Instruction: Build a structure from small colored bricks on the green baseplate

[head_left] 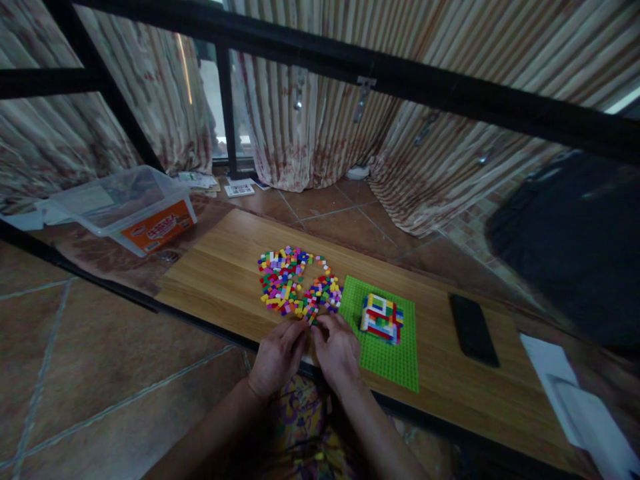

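Note:
My left hand point(280, 353) and my right hand point(337, 348) meet at the table's near edge, just in front of a loose pile of small coloured toy bricks point(283, 283). The fingers of both hands are drawn together close to a few bricks; what they pinch is too small to make out. To the right of my right hand lies a green baseplate point(395, 371). On it stands a built block of toy bricks point(381, 319) in white, red, blue and yellow, with openings in its top.
The wooden table point(215, 280) also bears a black phone point(473, 329) on the right. A clear plastic bin point(145, 207) with an orange label stands beyond the left end. White papers point(575, 393) lie at the right end. A dark metal bar point(320, 53) crosses before the curtains point(320, 133).

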`<state>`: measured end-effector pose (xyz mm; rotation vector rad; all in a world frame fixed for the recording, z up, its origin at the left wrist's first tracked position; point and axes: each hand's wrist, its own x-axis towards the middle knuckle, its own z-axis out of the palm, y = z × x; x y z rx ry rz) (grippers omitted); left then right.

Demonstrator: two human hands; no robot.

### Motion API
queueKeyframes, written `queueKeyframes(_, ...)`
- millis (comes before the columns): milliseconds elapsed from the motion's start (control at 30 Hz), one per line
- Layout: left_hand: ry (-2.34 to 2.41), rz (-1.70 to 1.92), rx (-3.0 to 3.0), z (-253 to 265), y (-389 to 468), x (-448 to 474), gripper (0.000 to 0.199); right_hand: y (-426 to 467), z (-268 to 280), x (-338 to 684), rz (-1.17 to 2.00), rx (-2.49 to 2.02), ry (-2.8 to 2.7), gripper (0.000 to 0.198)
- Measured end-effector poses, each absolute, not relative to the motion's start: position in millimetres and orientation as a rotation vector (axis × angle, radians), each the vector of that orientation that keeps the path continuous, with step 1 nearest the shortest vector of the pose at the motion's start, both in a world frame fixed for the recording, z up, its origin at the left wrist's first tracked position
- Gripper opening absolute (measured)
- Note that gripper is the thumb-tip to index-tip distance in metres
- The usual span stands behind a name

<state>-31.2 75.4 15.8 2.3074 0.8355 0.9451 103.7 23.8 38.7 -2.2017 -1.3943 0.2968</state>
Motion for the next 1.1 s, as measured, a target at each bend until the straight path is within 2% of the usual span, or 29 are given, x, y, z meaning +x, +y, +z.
queueKeyframes(567, 0.82, 0.952, 2.316, 16.8, 75.4, -31.4, 0.017, 21.8, 34.7, 103.4, 0.296, -2.186, -1.397, 0.021)
queueKeyframes(833, 0.815, 0.981, 2.368, 13.7, 77.2, -32.7, 0.018, 3.8, 38.8, 111.4, 0.335, -1.947, -1.274, 0.019)
queueKeyframes(933, 0.815, 0.975, 2.398, 11.6, 78.9, -33.8, 0.019, -19.7, 50.2, 129.3, 0.252, -1.916, -1.113, 0.022)
queueKeyframes(1100, 0.819, 1.0, 2.45, 8.9, 82.6, -33.7, 0.021, -70.0, 70.5, 212.6, -0.133, -2.056, -0.765, 0.035)
